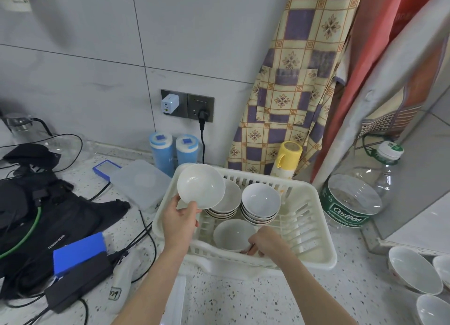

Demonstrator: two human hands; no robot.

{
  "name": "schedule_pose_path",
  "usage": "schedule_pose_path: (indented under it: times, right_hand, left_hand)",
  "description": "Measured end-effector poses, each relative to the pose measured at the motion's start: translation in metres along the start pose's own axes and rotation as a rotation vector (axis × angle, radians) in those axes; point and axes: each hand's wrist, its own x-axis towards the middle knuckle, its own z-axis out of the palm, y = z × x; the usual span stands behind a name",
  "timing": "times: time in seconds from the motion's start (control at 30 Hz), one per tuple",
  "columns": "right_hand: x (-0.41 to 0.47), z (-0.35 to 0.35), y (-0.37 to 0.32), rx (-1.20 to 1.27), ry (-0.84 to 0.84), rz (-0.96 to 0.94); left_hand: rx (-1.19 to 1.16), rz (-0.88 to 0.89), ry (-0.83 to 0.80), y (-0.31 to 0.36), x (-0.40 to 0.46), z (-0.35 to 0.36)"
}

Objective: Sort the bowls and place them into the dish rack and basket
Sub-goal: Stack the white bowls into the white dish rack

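A cream plastic basket (314, 217) stands on the speckled counter. Inside it are two stacks of white bowls, one at the back left (229, 203) and one at the back middle (260, 203). My left hand (180, 220) holds a single white bowl (201, 185) tilted above the basket's left rim. My right hand (265, 242) reaches into the basket and grips the near edge of another white bowl (231, 234) at its front. More white bowls (414, 268) sit at the lower right.
Black bag (36, 215), cables, a blue box (78, 251) and a black power brick (78, 283) crowd the left counter. A clear lidded container (141, 183), two blue canisters (173, 151), a yellow mug (287, 159) and a large water bottle (358, 193) surround the basket.
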Motion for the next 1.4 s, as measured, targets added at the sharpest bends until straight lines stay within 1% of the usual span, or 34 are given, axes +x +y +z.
schedule_pose_path:
  times: [0.2, 0.37, 0.47, 0.63, 0.7, 0.93, 1.03, 1.23, 1.3, 1.33, 1.4]
  right_hand:
    - [-0.004, -0.001, -0.004, -0.114, -0.037, 0.018]
    - [-0.005, -0.001, -0.002, -0.179, -0.064, -0.046]
    - [-0.004, -0.001, 0.001, -0.137, -0.105, -0.08]
    - [-0.006, -0.008, 0.007, 0.053, -0.116, -0.071]
    - [-0.006, -0.009, 0.007, 0.056, -0.118, -0.069]
    - [-0.004, -0.002, 0.009, -0.072, -0.058, -0.09]
    - [-0.005, 0.0, 0.01, -0.163, -0.03, -0.094]
    - [-0.01, -0.001, 0.011, -0.221, 0.024, -0.132]
    - [-0.012, -0.003, 0.013, -0.158, 0.036, -0.129]
    - [-0.012, -0.004, 0.015, -0.078, 0.044, -0.129]
    - [-0.015, -0.007, 0.016, 0.065, 0.124, -0.155]
  left_hand:
    - [-0.018, 0.008, 0.007, -0.001, -0.002, -0.001]
    - [0.009, 0.006, 0.001, -0.002, -0.001, -0.001]
    - [0.032, 0.006, 0.001, -0.003, -0.001, -0.001]
    - [0.091, 0.0, -0.033, -0.003, 0.0, 0.0]
    - [0.104, -0.001, -0.054, -0.003, 0.0, 0.0]
    - [0.132, -0.015, -0.092, -0.003, -0.001, -0.001]
    - [0.167, -0.015, -0.136, -0.003, -0.002, -0.003]
    - [0.258, -0.056, -0.26, 0.001, -0.002, -0.004]
    - [0.292, -0.054, -0.294, 0.003, -0.004, -0.005]
    - [0.307, -0.042, -0.302, 0.004, -0.005, -0.005]
    - [0.324, -0.018, -0.3, 0.004, -0.007, -0.005]
